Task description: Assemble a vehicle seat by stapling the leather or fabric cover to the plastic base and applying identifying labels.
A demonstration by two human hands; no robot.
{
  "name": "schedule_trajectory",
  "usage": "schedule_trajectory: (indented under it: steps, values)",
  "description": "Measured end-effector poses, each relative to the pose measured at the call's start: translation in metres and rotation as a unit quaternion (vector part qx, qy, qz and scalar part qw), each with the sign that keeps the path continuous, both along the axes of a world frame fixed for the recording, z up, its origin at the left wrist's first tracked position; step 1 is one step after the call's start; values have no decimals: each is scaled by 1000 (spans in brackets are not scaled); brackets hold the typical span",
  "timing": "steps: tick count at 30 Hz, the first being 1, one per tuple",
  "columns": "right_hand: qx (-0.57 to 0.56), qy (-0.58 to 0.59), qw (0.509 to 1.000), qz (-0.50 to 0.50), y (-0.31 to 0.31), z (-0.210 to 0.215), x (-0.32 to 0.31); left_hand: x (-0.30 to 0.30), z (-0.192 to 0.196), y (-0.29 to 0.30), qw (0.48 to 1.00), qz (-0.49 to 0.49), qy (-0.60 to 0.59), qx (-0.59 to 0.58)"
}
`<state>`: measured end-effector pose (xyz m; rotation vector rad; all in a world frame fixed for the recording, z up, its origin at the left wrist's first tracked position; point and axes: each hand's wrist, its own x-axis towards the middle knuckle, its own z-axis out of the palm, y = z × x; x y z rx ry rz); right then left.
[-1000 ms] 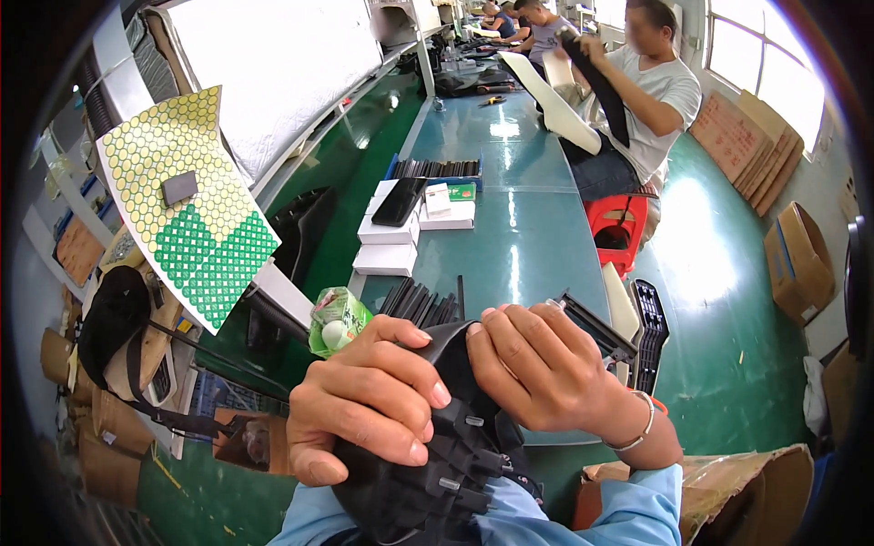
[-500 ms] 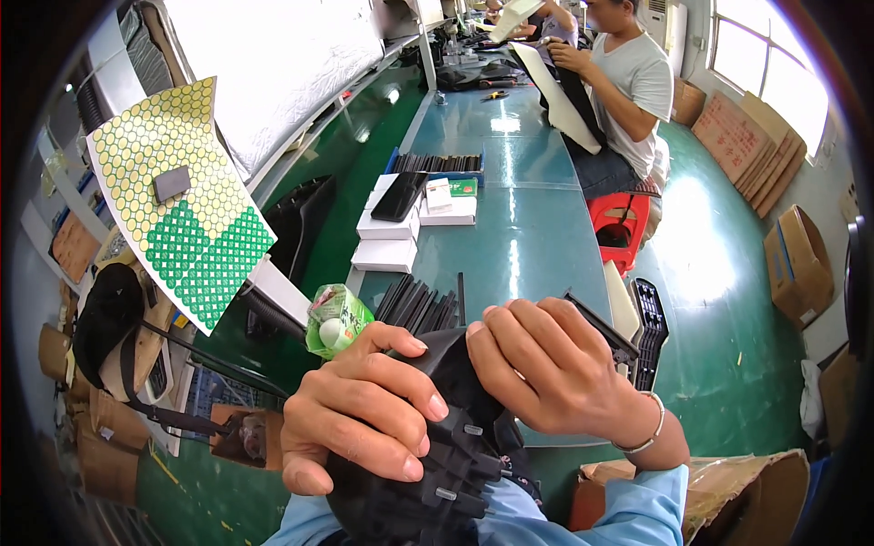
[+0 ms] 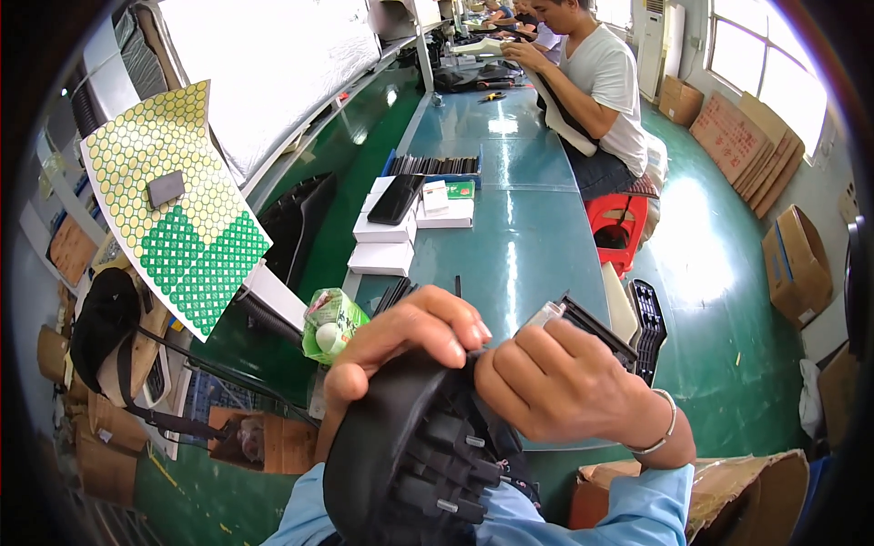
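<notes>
Close to my body is a black moulded plastic part [image 3: 373, 455], with ribs and several small metal clips on its right side. My left hand [image 3: 410, 332] is closed over the part's top edge, fingertips meeting near its far corner. My right hand [image 3: 555, 382] is curled tight at the same corner, pinching the part's edge; its fingertips are hidden. Just beyond the right knuckles shows a small pale, clear-looking piece [image 3: 544, 315]; I cannot tell whether it is held. Thin black strips [image 3: 393, 296] lie on the table behind my left hand.
White boxes [image 3: 382, 257] carry a black phone [image 3: 396, 199]; behind them is a blue tray of black strips [image 3: 435, 166]. A green bag [image 3: 333, 323] and a sticker sheet [image 3: 177, 209] are left. A co-worker [image 3: 601, 82] sits at the table's right on a red stool [image 3: 612, 227].
The black part has turned, showing more of its smooth left face. My left hand has moved up to its top edge, and my right hand has curled tighter. The co-worker's panel has shifted.
</notes>
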<state>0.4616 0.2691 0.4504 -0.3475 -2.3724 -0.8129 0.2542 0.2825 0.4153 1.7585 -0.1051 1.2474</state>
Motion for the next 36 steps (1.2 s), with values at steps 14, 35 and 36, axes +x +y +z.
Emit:
schedule_trajectory:
  steps: [14, 35, 36]
  values:
    - [-354, 138, 899, 218, -1, -17, -8, 8, -10, 17, 990, -134, -8, -51]
    - [-61, 90, 980, 167, -13, -11, -13, 13, -16, 7, 983, -148, -43, -98]
    - [-62, 89, 980, 168, -12, -14, -15, 11, -15, 7, 983, -163, -29, -80]
